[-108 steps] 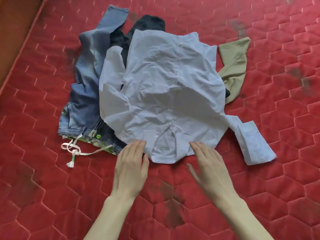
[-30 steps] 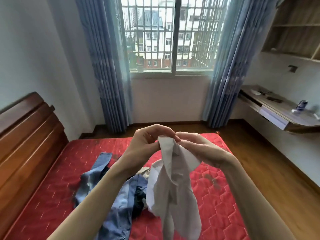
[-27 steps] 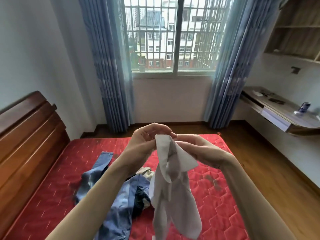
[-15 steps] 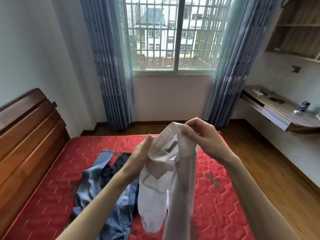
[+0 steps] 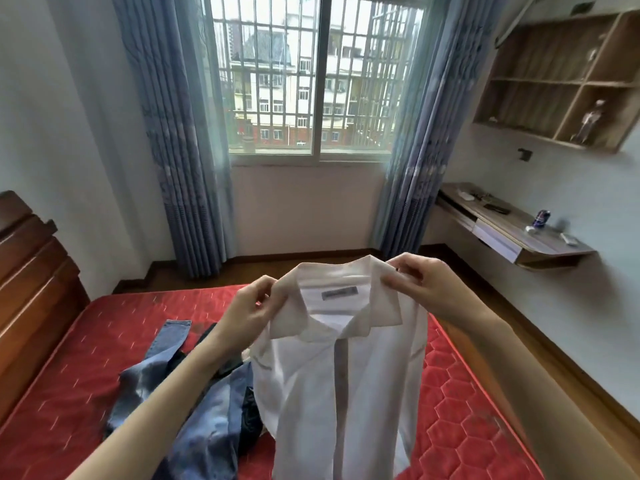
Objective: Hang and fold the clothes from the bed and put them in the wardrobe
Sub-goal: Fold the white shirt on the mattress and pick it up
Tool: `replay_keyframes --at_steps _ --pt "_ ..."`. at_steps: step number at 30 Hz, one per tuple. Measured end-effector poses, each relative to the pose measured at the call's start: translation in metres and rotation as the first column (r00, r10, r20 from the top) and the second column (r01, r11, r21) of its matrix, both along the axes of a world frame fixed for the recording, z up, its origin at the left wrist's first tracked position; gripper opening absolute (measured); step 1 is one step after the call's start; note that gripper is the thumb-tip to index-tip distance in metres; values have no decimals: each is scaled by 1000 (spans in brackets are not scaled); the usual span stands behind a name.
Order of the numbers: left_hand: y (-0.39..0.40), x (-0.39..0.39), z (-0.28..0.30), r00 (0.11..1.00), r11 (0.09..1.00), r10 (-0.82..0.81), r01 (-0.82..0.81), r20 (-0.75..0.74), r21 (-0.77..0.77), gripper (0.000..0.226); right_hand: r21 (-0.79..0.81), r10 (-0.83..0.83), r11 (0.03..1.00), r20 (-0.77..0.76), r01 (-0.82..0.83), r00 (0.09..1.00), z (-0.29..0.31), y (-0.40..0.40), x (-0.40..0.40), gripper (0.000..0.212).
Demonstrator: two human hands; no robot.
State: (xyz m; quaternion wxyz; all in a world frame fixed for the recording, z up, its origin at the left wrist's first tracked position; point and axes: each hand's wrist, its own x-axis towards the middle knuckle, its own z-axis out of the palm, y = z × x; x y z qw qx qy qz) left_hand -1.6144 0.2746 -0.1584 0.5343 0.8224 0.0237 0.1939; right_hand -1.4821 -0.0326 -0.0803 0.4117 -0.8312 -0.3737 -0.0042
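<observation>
Above the red quilted bed (image 5: 121, 344), both hands pinch a white shirt (image 5: 341, 382) by its collar. Left hand (image 5: 254, 311) grips at 9 o'clock, right hand (image 5: 417, 284) at 3; smooth cloth hangs lengthwise, collar up.

It was a home bedroom: a red mattress (image 5: 121, 341) at six o'clock (wooden headboard (image 5: 31, 289) at nine), curtained window (image 5: 311, 81) at twelve.

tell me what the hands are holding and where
Both hold the white shirt up by its collar: left hand at one end, right hand at the other.
</observation>
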Motion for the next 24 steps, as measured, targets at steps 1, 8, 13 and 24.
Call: replay_keyframes --at_steps 1,8,13,24 --pt "-2 5 4 1000 999 -28 29 -11 30 18 -45 -25 999 18 26 1000 -2 -5 4 22" --pt "-19 50 4 965 861 -159 238 -206 450 33 6 -145 989 109 146 983 -19 -56 37 30" --pt "-33 82 4 944 850 -87 236 -318 470 37 -13 -109 994 163 113 980 -25 -98 67 28" --pt "-120 137 17 945 849 90 92 -315 520 24 -345 180 929 111 -132 977 -43 -218 196 43"
